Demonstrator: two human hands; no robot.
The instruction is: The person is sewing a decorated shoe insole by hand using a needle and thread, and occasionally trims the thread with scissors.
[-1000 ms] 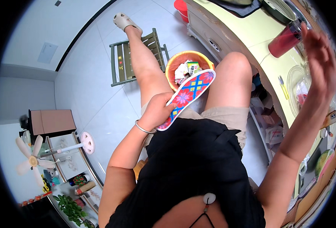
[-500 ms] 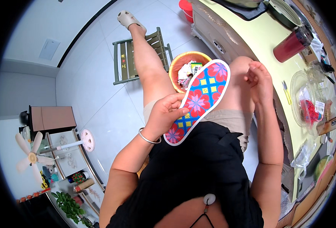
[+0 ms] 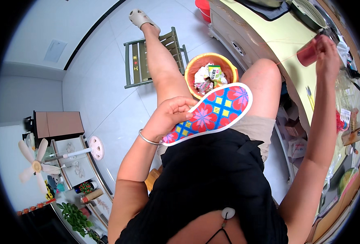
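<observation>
My left hand grips a patterned shoe insole by its edge, thumb on top. The insole has red and pink flowers, blue bands, yellow squares and a white rim; it is held tilted above my lap. My right hand is raised at the far right, over the yellow tabletop, with its fingers pinched together in front of a dark red tumbler. A thin red thread stretches toward its fingertips. Any needle in the pinch is too small to see.
An orange-yellow bin with wrappers stands between my legs, beside a green folding stool. Along the right runs a yellow-topped table bearing a colander, red yarn and a phone. A fan stands left.
My right hand has swung outward and to the right, away from the insole, with thread drawn out. The insole has tilted flatter and dropped slightly, still in my left hand.
</observation>
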